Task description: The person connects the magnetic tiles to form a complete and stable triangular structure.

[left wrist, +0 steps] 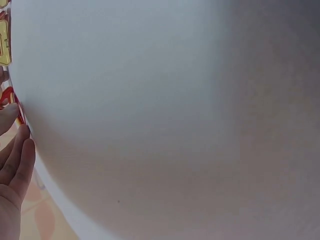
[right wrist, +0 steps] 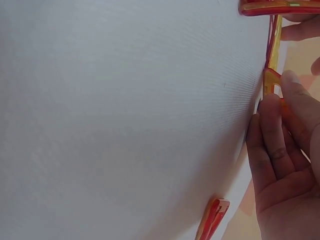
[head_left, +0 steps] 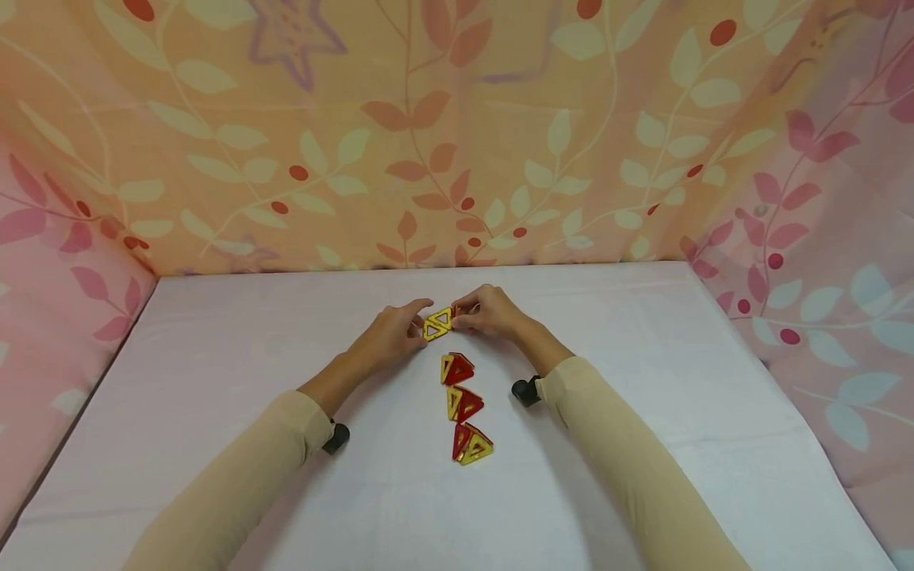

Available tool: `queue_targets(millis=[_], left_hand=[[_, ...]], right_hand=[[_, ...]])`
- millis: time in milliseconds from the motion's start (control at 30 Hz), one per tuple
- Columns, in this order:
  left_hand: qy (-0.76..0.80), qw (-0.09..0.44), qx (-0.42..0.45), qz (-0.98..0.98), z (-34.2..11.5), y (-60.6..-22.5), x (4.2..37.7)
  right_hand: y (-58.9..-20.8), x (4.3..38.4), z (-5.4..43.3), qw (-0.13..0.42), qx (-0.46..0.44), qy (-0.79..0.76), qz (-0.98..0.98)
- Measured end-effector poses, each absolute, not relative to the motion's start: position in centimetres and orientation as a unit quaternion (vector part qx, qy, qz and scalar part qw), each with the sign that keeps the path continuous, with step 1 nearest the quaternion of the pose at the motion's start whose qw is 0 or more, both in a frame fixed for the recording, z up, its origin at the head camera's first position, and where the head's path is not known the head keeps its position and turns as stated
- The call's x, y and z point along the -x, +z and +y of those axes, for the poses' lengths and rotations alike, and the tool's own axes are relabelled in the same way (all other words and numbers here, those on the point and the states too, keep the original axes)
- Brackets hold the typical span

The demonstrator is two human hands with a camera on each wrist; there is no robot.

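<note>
Triangular frame-like magnetic tiles in yellow and red are between the two hands. The left hand point(head_left: 391, 333) pinches the left end of a pair of yellow triangular tiles point(head_left: 443, 318), thumb below and fingers behind. From the other side the right hand point(head_left: 494, 312) grips the right end, where a bit of red tile shows by the fingertips. In the right wrist view a yellow-orange tile point(right wrist: 271, 77) sits at the thumb and index finger. The left wrist view catches a red-edged tile point(left wrist: 20, 114) between thumb and fingers, mostly cut off by the frame.
Three small red-and-yellow pyramids stand in a column nearer me: a far one point(head_left: 457, 369), a middle one point(head_left: 466, 404) and a near one point(head_left: 473, 444). A red piece point(right wrist: 212, 219) lies low in the right wrist view. Patterned cloth point(head_left: 457, 159) hangs behind the white table point(head_left: 214, 333).
</note>
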State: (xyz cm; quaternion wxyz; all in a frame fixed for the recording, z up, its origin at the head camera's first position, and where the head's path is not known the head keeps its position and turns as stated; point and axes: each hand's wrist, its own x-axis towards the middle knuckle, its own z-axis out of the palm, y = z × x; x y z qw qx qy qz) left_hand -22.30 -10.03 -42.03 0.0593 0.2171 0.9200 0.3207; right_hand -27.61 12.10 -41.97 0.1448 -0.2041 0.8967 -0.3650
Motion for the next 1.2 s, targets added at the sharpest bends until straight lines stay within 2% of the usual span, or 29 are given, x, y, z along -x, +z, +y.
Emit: queue_targets(millis=[567,800,1200], left_hand=[[0.303,0.045,-0.247,0.919,-10.5,-41.6,22.4],[0.304,0.006,-0.257,0.918,-10.3,-41.8,22.8],[0.336,-0.005,-0.222,0.915,-9.3,-41.7,23.2]], right_hand=[[-42.0,27.7,12.1,0.140,0.206,-0.354,0.901],[-42.0,27.7,12.1,0.131,0.211,-0.357,0.901],[-41.9,27.5,12.0,0.128,0.214,-0.358,0.900]])
